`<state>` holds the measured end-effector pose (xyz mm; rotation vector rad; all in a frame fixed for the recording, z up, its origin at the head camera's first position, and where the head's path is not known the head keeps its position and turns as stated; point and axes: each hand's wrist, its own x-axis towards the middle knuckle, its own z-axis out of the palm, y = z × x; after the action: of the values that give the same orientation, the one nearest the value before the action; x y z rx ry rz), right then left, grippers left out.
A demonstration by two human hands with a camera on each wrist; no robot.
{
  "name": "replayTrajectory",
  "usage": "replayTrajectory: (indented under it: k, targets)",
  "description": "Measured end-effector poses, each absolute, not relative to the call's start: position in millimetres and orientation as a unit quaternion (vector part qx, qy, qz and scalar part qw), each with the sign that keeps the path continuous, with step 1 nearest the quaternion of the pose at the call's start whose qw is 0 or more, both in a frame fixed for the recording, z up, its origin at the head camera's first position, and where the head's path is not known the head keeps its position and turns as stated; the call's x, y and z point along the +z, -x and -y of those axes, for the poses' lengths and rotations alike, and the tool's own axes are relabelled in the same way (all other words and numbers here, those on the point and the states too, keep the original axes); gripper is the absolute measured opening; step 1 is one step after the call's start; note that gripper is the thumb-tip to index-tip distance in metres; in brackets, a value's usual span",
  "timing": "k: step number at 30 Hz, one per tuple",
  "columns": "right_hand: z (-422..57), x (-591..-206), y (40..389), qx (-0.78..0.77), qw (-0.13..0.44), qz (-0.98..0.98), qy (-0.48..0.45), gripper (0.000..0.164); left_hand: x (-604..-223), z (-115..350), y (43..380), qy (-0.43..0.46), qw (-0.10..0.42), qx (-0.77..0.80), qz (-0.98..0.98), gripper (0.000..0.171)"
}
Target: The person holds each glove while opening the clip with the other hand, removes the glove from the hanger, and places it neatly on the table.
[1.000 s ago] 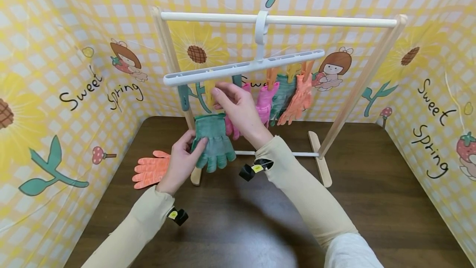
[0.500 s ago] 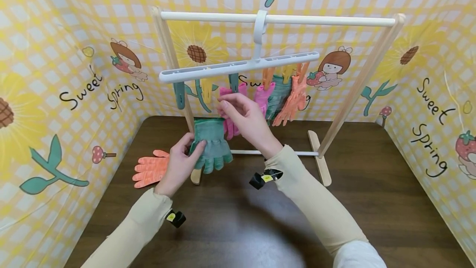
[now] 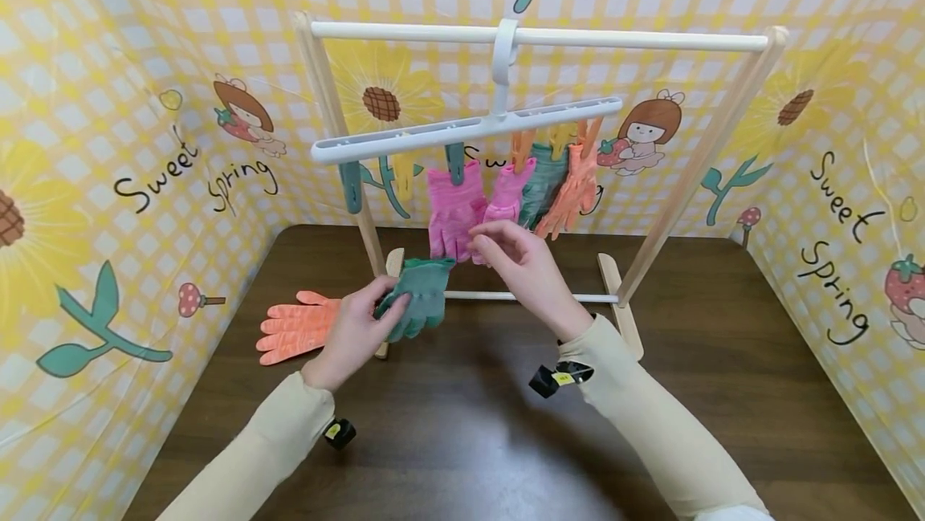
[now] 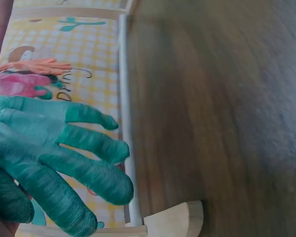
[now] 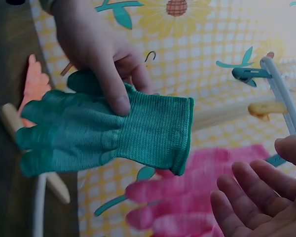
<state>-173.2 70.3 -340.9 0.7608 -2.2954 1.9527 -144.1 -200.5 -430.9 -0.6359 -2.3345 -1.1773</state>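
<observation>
My left hand [image 3: 357, 328] pinches a green knit glove [image 3: 422, 296] between thumb and fingers, low in front of the rack's left side. In the right wrist view the glove's ribbed cuff [image 5: 160, 128] points toward my right hand [image 5: 266, 202], whose fingers are loosely bent with nothing in them. That hand is in front of two hanging pink gloves [image 3: 455, 204], apart from the green glove. A light grey clip hanger [image 3: 405, 140] hangs above, tilted down at its left. Its teal clip [image 3: 350, 188] and yellow clip [image 3: 402, 177] at the left hold nothing.
An orange glove [image 3: 296, 330] lies on the brown table [image 3: 448, 433] at left. Another green glove [image 3: 543, 184] and an orange one [image 3: 574, 196] hang at the hanger's right end. The rack has a white top rod [image 3: 636, 39], wooden posts and wooden feet [image 3: 620, 308].
My right hand has moved from the yellow clip down and to the right. My left hand has lowered and turned the green glove. The hanger has shifted slightly left.
</observation>
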Motion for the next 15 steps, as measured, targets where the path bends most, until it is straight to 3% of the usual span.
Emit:
replayTrajectory:
  k: [15]
  targets:
    - [-131.2,-387.9,167.0,0.578,0.014,0.795,-0.183,0.025,-439.2,171.3,155.6,0.392,0.255,-0.165,0.868,0.025]
